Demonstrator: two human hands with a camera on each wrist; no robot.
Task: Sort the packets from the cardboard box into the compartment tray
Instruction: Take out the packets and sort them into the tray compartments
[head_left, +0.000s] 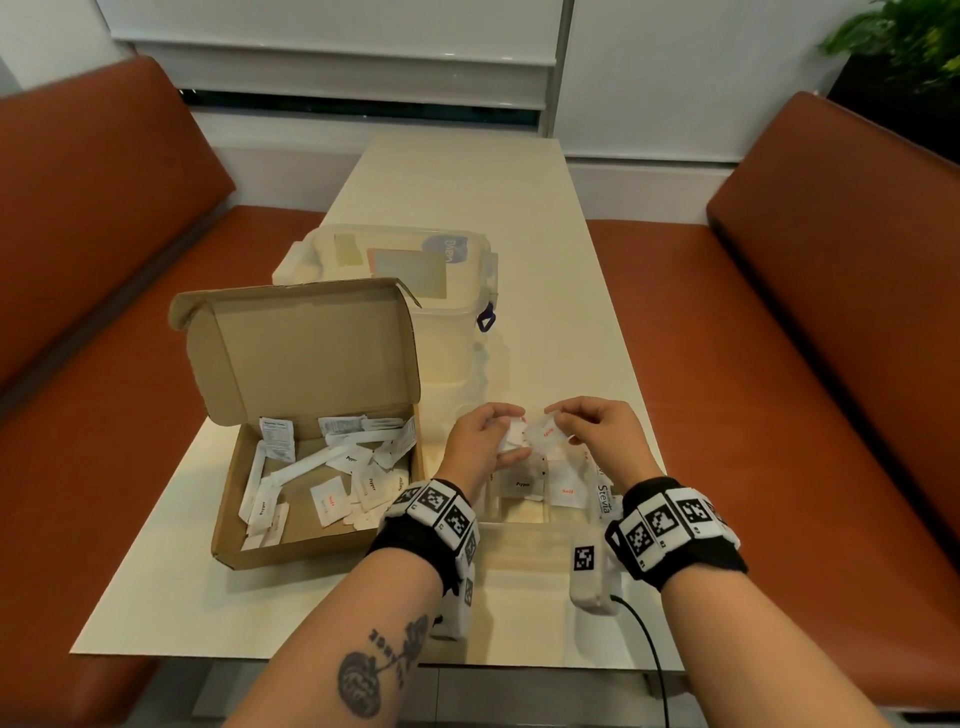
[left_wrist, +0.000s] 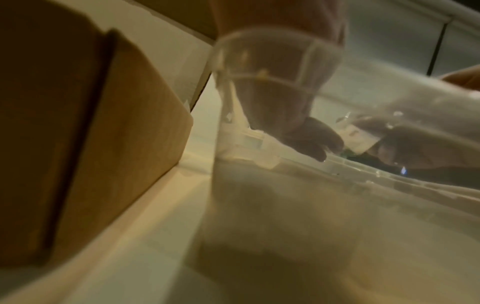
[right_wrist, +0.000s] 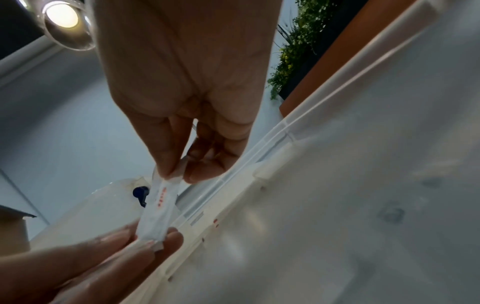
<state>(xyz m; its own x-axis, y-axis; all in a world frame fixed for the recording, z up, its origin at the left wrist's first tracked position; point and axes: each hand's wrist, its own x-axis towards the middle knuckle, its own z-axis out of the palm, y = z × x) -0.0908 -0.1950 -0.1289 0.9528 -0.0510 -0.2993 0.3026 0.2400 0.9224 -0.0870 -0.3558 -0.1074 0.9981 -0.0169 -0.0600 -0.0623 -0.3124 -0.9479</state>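
Both hands are up over the clear compartment tray (head_left: 522, 512), sharing a little bunch of white packets. The left hand (head_left: 480, 441) has its fingers (right_wrist: 166, 244) curled round a few of them, and the right hand (head_left: 592, 423) pinches the top edge of one packet with red lettering (head_left: 545, 434) between thumb and fingertips (right_wrist: 166, 164), as if peeling it off the bunch. The wrist view shows that packet stretched between the two hands, so I'd say neither has let go of it.

The trouble I'd expect is in that tug. These packets are thin paper, and if both hands hold on, the one between them could tear and spill. If the left hand's hold slackens instead, the rest of the bunch may drop into whichever compartment lies below, mixing with the pepper packet (head_left: 523, 484) and salt packet (head_left: 566, 491) already lying there.

The labels are small and hard to read in this light, so a wrong compartment is an easy slip.

The cardboard box (head_left: 311, 431) on the table (head_left: 467, 171) to the left, lid up, has plenty of packets left in it.
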